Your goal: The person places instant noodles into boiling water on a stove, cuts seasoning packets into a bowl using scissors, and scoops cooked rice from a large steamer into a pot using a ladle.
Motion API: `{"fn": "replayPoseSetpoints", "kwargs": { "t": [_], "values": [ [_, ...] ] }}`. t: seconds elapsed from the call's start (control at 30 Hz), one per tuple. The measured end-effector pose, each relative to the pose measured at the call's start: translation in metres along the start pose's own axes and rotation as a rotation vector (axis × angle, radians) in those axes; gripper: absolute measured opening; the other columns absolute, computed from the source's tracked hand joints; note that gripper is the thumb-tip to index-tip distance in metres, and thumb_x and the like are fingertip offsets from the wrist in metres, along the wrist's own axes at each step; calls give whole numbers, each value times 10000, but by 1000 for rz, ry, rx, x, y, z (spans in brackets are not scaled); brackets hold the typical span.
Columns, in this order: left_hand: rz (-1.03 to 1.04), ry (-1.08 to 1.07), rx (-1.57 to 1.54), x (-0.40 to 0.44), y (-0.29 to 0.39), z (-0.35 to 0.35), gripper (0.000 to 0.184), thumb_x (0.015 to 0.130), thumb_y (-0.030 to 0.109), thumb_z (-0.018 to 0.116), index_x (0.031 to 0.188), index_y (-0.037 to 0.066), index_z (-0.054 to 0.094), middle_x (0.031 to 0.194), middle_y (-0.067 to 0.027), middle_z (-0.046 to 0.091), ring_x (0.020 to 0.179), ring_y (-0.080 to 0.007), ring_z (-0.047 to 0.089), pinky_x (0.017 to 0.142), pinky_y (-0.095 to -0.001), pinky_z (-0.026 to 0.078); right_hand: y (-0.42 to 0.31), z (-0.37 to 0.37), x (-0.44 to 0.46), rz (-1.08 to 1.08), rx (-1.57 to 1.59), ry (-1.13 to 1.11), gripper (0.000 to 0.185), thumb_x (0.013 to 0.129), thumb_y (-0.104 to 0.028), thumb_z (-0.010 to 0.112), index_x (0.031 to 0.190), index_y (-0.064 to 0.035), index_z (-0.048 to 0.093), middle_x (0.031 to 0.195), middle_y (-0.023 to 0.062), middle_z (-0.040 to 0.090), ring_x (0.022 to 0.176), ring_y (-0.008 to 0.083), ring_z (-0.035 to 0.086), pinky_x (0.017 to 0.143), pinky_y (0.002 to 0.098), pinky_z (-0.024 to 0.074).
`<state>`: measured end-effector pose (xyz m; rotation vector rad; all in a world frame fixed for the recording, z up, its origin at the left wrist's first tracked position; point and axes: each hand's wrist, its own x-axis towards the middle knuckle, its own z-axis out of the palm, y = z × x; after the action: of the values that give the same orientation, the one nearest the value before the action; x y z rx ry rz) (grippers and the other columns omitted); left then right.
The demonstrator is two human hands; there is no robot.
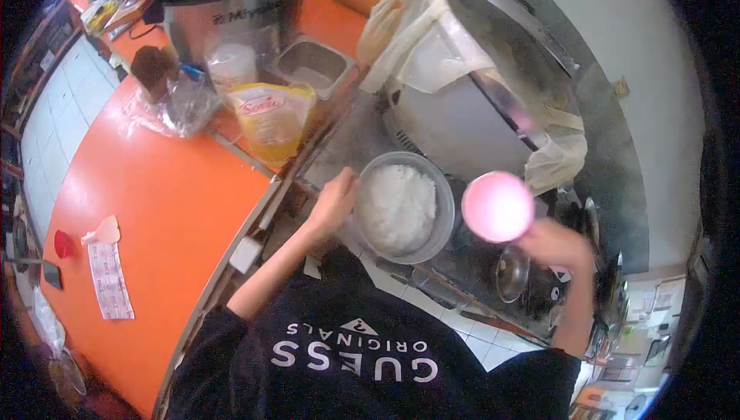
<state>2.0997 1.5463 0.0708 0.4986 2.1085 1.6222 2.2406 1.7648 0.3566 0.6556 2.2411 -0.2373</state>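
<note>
A clear round bowl (448, 227) holds a mound of white rice-like food (398, 208). My left hand (336, 198) grips the bowl's left rim with its fingers closed. To the right of the bowl, my right hand (556, 246) is closed on a pink cup (498, 207), blurred by motion; its inside looks bright white. Just beyond both hands stands a large pot (455, 123) with cloth (443, 46) draped over its rim and a metal lid (501, 3) tilted at its far side.
An orange table (154, 227) on the left bears a yellow oil pouch (274, 123), a plastic bag (185, 104), a paper strip (112, 281) and a metal container (312, 65). A large cooker (231, 19) stands behind. Beneath my right hand is a small metal bowl (512, 273).
</note>
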Motion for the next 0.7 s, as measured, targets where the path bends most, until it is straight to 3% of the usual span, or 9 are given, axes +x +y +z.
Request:
{"fn": "replayPoseSetpoints", "kwargs": {
  "t": [0.03,0.07,0.13,0.17,0.37,0.47,0.53,0.63,0.7],
  "values": [
    [112,69,10,0,-6,2,207,904,176,439,1014,5,481,973,-246,555,927,-386,548,791,-421,430,34,-15,-12,-233,-90,142,256,877,-223,479,941,-14,614,747,199,622,577,256,623,593,392,506],
    [225,139,20,2,-17,6,215,910,174,430,1029,3,482,1011,-241,538,966,-379,529,823,-411,419,62,-25,-18,-290,-222,306,199,852,-130,452,826,4,598,551,49,528,462,139,543,433,310,454],
    [294,268,-43,4,-23,18,270,928,169,394,1122,-10,446,1125,-200,460,1101,-335,438,946,-376,347,62,-47,-45,-73,311,600,147,875,-118,452,954,-24,533,576,8,511,428,75,485,382,246,391],
    [272,343,-97,0,-20,26,282,928,167,396,1142,-13,425,1132,-190,449,1109,-321,429,954,-375,339,61,-61,-51,-77,244,668,232,904,-194,448,1013,10,469,629,173,579,450,317,555,468,397,459],
    [260,525,-251,-8,0,56,364,889,162,458,1193,-10,357,1183,-151,383,1159,-273,359,985,-378,295,81,-118,53,80,-411,1105,171,879,-141,441,984,-9,470,774,226,623,676,394,619,619,477,495],
    [444,637,-21,-6,-6,62,303,757,10,465,1058,-2,443,1167,-189,369,1120,-327,365,966,-388,297,82,-139,119,-43,-573,1025,212,838,-131,477,998,7,488,807,216,634,753,376,634,654,438,516],
    [338,555,30,-10,-12,60,151,761,-16,457,895,8,525,1157,-189,365,1087,-320,376,959,-382,290,84,-149,164,-58,-571,844,287,791,-153,537,1023,12,498,869,211,637,795,355,640,660,436,514],
    [458,555,-3,-7,-23,61,139,806,37,484,936,31,533,1167,-177,360,1098,-306,370,960,-370,284,68,-161,203,233,-615,482,509,782,-297,595,1204,-26,506,1130,200,584,983,281,617,767,412,510],
    [393,607,37,-4,-15,59,225,807,172,542,997,52,532,1173,-171,355,1107,-290,356,951,-399,285,73,-173,222,118,-705,343,677,702,-280,665,1298,-102,397,1046,190,619,929,298,630,770,454,499]
  ]
}}
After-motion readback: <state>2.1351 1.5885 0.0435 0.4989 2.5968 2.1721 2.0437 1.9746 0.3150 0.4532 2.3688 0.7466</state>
